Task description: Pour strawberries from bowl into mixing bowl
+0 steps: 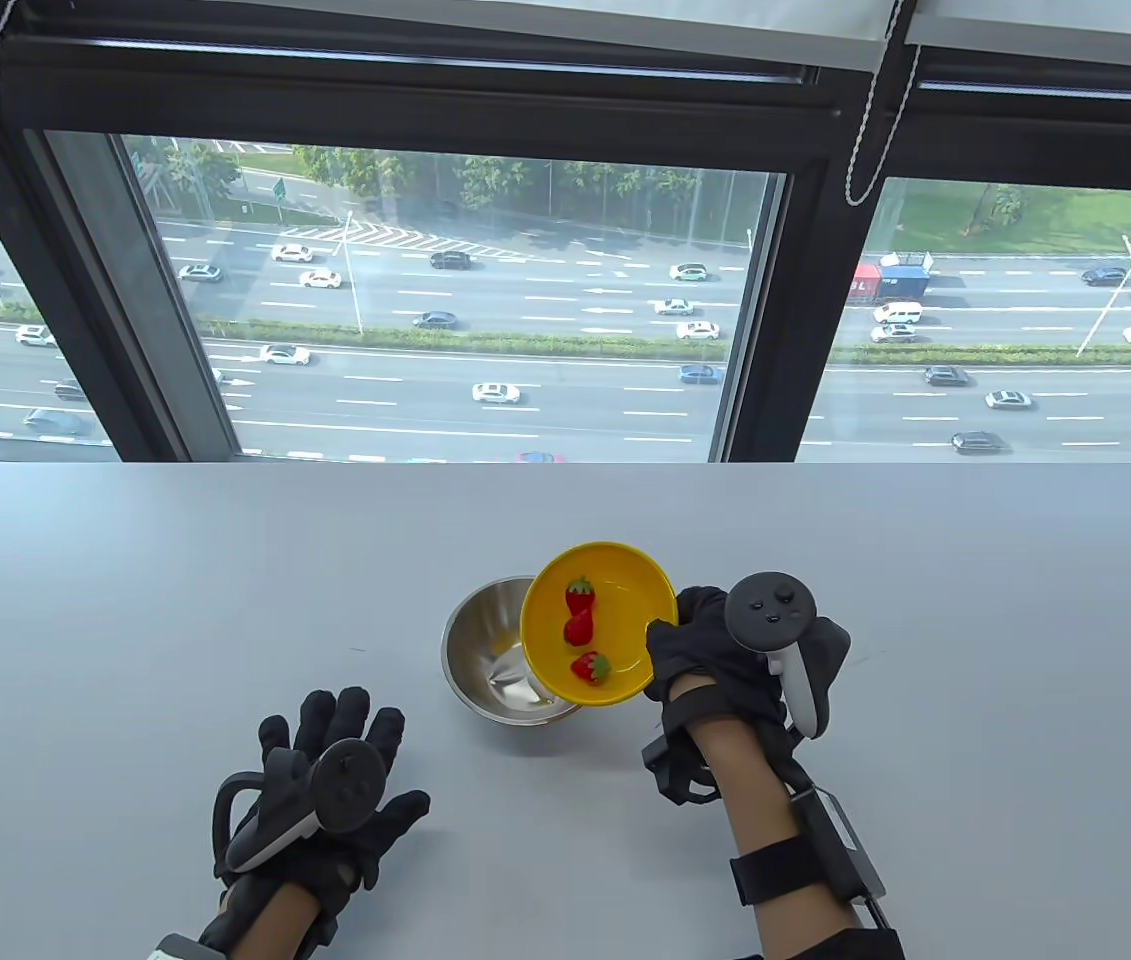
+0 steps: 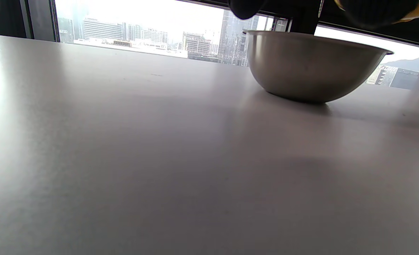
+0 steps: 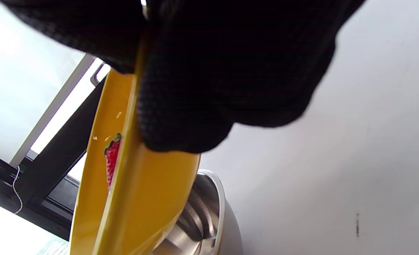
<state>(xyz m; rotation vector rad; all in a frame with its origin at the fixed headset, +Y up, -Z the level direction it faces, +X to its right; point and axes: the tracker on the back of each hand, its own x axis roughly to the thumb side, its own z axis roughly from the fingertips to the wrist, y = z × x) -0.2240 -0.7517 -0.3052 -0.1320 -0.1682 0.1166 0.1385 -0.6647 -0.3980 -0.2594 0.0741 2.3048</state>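
A yellow bowl [image 1: 597,622] with three strawberries [image 1: 580,611] is held above the right side of a steel mixing bowl [image 1: 490,655] at mid table. My right hand [image 1: 700,645] grips the yellow bowl's right rim and holds it tilted toward the mixing bowl. In the right wrist view my fingers [image 3: 209,81] clamp the yellow rim [image 3: 124,184], one strawberry [image 3: 112,161] shows inside, and the steel bowl [image 3: 209,219] sits below. My left hand [image 1: 340,770] rests flat on the table, fingers spread, left of and nearer than the mixing bowl [image 2: 312,63].
The grey table [image 1: 225,580] runs to a window along its far edge. Nothing else stands on it.
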